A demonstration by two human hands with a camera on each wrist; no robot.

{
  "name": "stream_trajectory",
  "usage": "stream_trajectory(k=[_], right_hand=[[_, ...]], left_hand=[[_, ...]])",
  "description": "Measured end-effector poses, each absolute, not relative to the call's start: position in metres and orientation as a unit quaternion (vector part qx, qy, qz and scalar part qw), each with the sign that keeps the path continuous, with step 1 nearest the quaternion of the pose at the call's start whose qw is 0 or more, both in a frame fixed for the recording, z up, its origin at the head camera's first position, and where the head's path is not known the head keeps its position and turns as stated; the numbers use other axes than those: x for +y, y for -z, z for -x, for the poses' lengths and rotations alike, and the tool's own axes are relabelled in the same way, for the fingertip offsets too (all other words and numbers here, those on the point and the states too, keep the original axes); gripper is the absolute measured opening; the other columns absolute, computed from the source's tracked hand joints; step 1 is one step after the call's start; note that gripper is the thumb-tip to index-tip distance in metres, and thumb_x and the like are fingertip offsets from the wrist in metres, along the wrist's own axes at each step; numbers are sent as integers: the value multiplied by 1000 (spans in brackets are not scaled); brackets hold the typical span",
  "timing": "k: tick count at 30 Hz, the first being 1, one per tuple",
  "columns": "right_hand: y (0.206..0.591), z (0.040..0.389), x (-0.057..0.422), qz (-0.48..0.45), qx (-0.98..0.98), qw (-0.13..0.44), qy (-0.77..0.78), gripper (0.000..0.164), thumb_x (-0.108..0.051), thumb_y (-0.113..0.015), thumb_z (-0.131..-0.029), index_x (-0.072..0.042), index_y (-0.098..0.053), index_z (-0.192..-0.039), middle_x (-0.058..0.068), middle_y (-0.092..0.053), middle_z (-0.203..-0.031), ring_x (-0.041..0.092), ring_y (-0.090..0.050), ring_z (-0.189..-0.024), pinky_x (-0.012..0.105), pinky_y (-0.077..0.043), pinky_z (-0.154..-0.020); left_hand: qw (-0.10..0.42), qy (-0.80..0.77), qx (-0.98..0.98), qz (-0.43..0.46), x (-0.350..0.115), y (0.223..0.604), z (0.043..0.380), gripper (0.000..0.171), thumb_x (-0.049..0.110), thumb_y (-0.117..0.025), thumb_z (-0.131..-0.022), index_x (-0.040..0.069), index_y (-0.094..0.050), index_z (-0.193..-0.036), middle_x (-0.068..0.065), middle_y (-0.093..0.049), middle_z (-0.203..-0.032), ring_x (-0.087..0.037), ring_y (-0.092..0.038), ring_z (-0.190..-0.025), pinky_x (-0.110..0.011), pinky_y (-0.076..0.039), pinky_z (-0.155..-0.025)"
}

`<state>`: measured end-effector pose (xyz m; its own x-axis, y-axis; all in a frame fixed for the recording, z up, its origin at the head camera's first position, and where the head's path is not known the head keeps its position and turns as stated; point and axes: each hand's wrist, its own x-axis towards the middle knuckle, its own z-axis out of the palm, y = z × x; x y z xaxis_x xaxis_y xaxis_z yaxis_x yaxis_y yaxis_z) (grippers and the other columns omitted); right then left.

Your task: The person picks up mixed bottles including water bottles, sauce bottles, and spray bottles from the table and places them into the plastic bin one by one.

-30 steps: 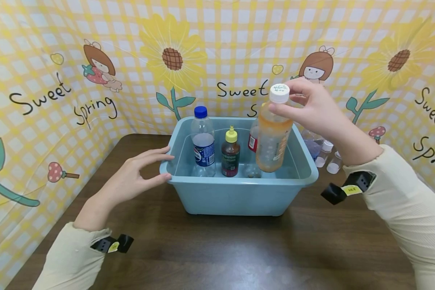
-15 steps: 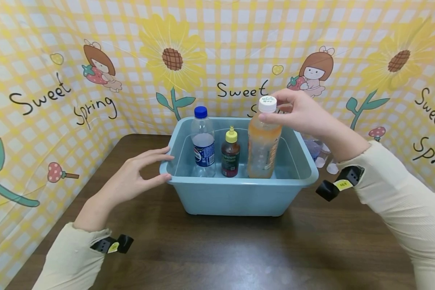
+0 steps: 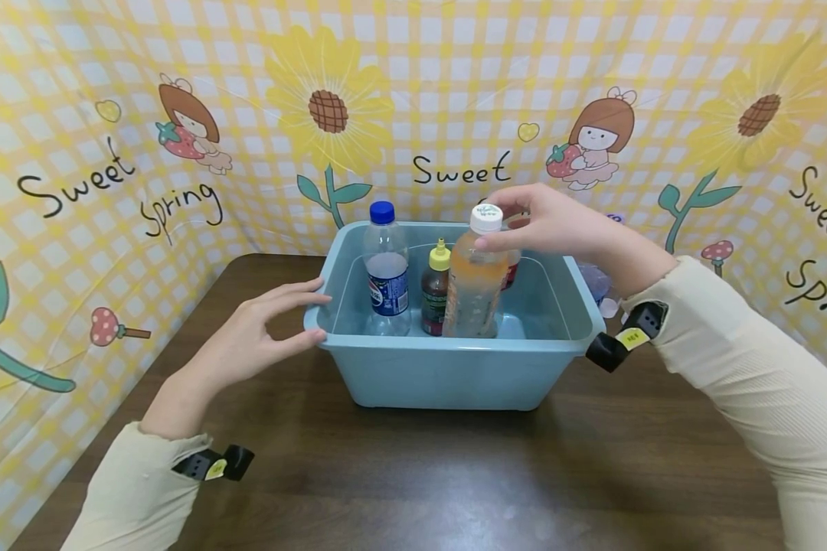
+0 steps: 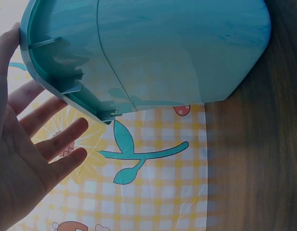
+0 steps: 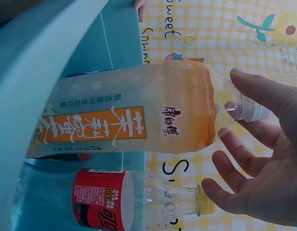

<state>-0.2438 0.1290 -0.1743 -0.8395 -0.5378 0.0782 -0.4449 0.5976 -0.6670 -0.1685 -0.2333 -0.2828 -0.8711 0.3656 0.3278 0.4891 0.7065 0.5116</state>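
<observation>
A light-blue plastic basin (image 3: 448, 375) stands on the table with several bottles inside. My right hand (image 3: 558, 220) pinches the neck of a clear tea bottle with an orange label (image 3: 475, 287), just below its white cap. That bottle is upright inside the basin and partly covers a small dark sauce bottle with a yellow nozzle cap (image 3: 433, 295). To the left stands a blue-capped Pepsi bottle (image 3: 388, 287). Behind the tea bottle is a red-labelled cola bottle (image 5: 103, 199), mostly hidden in the head view. My left hand (image 3: 248, 334) touches the basin's left rim with fingers extended.
On the brown wooden table (image 3: 413, 474), a purplish clear bottle (image 3: 595, 282) and a small white-capped one (image 3: 609, 308) sit right of the basin, partly behind my right wrist. A yellow checked cloth (image 3: 441, 92) hangs behind and at both sides.
My right hand has moved left and down with the tea bottle, from over the basin's right part to beside the sauce bottle. My left hand stays at the rim.
</observation>
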Motion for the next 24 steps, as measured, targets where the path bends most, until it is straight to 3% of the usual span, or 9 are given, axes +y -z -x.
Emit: stream_trajectory(k=[7,24], right_hand=[[176,252,125,280,891,96,344,30,-26,-70,-84,-12,-61,-109,4,-65,-101,18,-58,-98,34,-45,-84],[181,271,114,341,837,161,397,29,-15,-68,-85,-8,-60,-112,0,-66,-99,18,-57,-97,32,-46,-90]], left_hand=[[96,309,-920,220,-233,283,169,43,32,-70,-84,17,-60,-123,-2,-46,-143,-28,-42,-133,-54,-42,-100],[97,309,-920,222,-233,282,168,43,32,-69,-84,17,-60,-123,-2,-46,-143,-28,-43,-132,-52,-44,-98]])
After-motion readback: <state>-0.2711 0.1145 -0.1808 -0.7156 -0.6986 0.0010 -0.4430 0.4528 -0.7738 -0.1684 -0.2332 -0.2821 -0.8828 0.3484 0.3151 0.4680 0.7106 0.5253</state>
